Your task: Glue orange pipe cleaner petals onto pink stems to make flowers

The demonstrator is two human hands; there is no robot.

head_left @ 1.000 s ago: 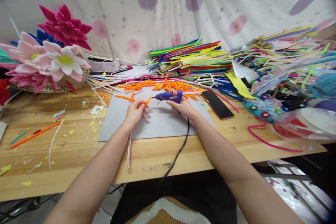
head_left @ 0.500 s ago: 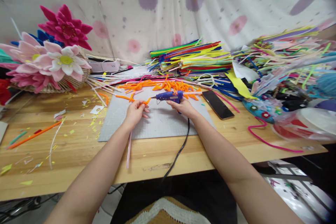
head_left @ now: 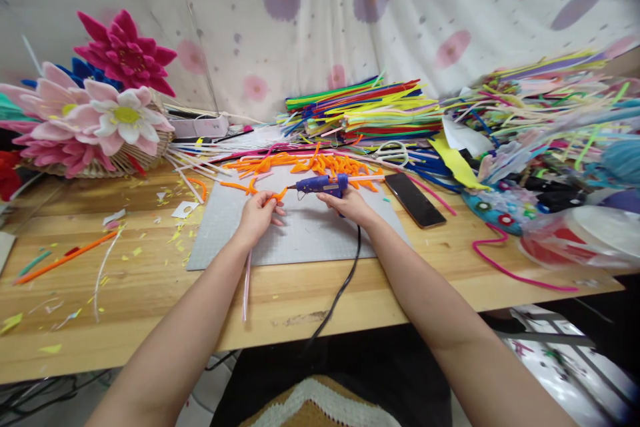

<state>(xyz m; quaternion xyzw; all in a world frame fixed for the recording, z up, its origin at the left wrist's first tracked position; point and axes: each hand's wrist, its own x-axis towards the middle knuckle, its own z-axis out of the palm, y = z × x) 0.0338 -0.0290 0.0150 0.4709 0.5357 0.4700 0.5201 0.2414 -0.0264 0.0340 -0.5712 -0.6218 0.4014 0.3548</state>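
My left hand (head_left: 259, 215) pinches an orange pipe cleaner piece (head_left: 281, 196) over the grey cutting mat (head_left: 300, 243). Around the grip of a blue hot glue gun (head_left: 321, 184) my right hand (head_left: 349, 205) is closed. The gun lies level, its nozzle pointing left and at or very near the tip of the orange piece; whether they touch I cannot tell. A pale glue stick sticks out of the gun's back, and a black cord (head_left: 345, 285) hangs from its handle. Several bent orange pipe cleaner pieces (head_left: 340, 165) are heaped at the mat's far edge.
A black phone (head_left: 415, 200) lies right of the mat, with white-handled scissors (head_left: 393, 153) behind it. Bundled coloured pipe cleaners (head_left: 365, 107) are piled at the back. Fuzzy flowers (head_left: 123, 113) stand at left, a clear plastic tub (head_left: 585, 237) at right. Yellow scraps litter the left side.
Almost nothing differs. Both hands, the orange piece and the glue gun hold nearly the same positions.
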